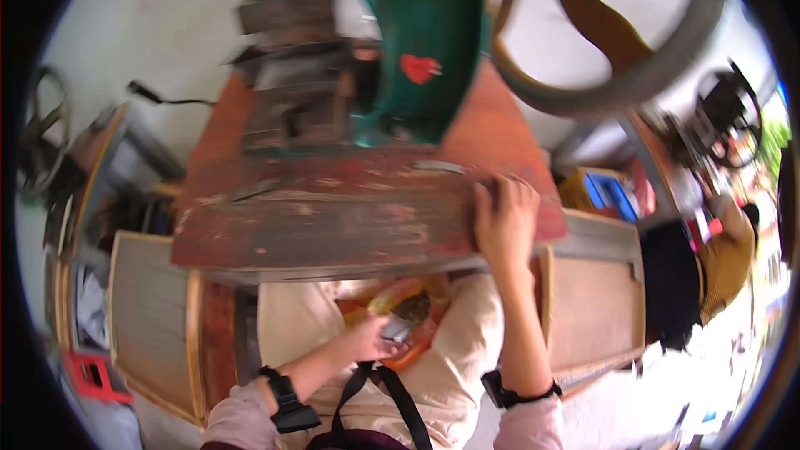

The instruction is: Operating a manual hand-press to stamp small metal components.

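The left hand [375,338], low over the orange bag [423,342], has a blurred silvery piece [398,329] at its fingertips; I cannot tell if it grips. The right hand [509,221] lies loosely spread on the desk [358,225]. Seemingly a picking-out step; lifting would need a secure pinch.

Machine [437,42] blocking the back, table [333,229] leaving room along its front

The green machine and its dark metal block [300,100] are rising from the rear, barring a straight reach backward. The wheel [617,93] is overhanging the right rear, obstructing passage there. Along the front, a sideways path is running from the left corner to the right hand [510,221], which is resting near the right corner. Below the edge, the left hand [371,340] and an orange bag [422,342] are occupying the gap between the thighs [292,317].
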`<state>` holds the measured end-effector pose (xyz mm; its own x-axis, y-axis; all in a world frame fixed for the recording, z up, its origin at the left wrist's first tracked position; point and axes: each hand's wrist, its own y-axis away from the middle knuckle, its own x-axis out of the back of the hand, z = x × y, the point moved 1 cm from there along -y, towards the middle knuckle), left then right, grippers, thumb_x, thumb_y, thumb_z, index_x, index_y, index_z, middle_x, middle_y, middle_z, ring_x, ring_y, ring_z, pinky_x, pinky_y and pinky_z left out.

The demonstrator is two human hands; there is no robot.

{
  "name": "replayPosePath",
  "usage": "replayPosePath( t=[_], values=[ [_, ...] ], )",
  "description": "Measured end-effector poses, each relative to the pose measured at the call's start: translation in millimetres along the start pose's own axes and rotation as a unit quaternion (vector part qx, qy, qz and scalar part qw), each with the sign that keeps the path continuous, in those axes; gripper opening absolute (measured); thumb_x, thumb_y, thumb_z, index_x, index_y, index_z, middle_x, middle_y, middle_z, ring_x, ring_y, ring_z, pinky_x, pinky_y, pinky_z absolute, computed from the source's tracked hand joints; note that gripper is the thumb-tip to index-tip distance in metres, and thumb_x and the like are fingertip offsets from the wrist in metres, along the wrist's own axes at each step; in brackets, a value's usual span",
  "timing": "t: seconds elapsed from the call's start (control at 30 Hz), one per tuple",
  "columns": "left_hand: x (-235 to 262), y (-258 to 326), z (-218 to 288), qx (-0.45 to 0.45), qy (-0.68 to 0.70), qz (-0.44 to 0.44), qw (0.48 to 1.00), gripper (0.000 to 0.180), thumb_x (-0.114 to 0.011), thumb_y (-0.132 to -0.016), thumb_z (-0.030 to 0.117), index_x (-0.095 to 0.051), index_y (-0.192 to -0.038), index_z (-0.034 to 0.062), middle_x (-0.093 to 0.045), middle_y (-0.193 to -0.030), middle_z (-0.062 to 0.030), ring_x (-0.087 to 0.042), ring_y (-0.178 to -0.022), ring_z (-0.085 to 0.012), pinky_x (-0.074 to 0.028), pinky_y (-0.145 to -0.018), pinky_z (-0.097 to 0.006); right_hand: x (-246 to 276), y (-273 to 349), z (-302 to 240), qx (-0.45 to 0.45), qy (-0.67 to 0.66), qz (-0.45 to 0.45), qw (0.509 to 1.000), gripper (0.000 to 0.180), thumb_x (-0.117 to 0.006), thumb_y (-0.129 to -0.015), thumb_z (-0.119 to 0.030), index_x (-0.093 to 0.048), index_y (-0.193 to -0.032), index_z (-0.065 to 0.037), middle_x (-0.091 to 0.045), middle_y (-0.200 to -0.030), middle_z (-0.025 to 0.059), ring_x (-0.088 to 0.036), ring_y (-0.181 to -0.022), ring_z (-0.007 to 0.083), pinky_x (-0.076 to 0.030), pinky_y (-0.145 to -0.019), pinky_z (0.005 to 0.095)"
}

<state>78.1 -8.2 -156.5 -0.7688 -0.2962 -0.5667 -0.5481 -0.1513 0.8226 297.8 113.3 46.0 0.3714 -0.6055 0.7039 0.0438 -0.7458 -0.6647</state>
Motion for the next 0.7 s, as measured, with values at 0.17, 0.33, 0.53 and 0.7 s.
replayPosePath(
  t=[0.17,0.33,0.53,0.7],
  values=[
    [21.7,24.2,-17.7,-0.171,-0.113,-0.12,0.971,0.049,-0.045,-0.095,0.047,-0.059,-0.102,0.0006,-0.065,-0.089,-0.0103,-0.063,-0.076,-0.0187,-0.05,-0.067,-0.03,-13.3,0.5,13.1,-0.045,-0.015,-0.056,0.997,0.022,-0.06,-0.085,-0.017,-0.061,-0.095,0.002,-0.061,-0.096,0.0209,-0.055,-0.093,0.0361,-0.041,-0.087,0.0437],
    [81.7,166.4,-4.8,-0.571,-0.172,0.105,0.796,0.034,-0.049,-0.096,0.033,-0.062,-0.105,0.0033,-0.064,-0.102,-0.005,-0.061,-0.086,-0.013,-0.051,-0.075,-0.029,-24.5,-1.8,23.6,-0.063,-0.073,-0.022,0.995,0.031,-0.054,-0.092,-0.021,-0.061,-0.103,0.007,-0.063,-0.099,0.0226,-0.059,-0.09,0.0343,-0.044,-0.083,0.0386],
    [233.1,310.9,-20.0,-0.568,-0.17,0.628,0.505,0.023,-0.055,-0.093,0.019,-0.062,-0.105,0.0007,-0.065,-0.095,-0.0083,-0.06,-0.082,-0.0177,-0.05,-0.07,-0.034,0.8,-5.2,-13.8,-0.027,-0.011,0.019,0.999,0.034,-0.066,-0.085,-0.028,-0.067,-0.089,0.006,-0.066,-0.086,0.0226,-0.062,-0.073,0.0344,-0.051,-0.07,0.039],
    [306.8,347.4,-29.3,-0.533,-0.382,0.709,0.261,0.023,-0.059,-0.087,0.016,-0.062,-0.103,-0.0008,-0.061,-0.109,-0.0161,-0.06,-0.096,-0.0308,-0.049,-0.083,-0.039,6.4,-7.1,-27.6,-0.014,0.03,0.018,0.999,0.034,-0.068,-0.084,-0.027,-0.067,-0.092,0.006,-0.067,-0.089,0.0219,-0.063,-0.074,0.0335,-0.051,-0.069,0.0376]
  ],
)
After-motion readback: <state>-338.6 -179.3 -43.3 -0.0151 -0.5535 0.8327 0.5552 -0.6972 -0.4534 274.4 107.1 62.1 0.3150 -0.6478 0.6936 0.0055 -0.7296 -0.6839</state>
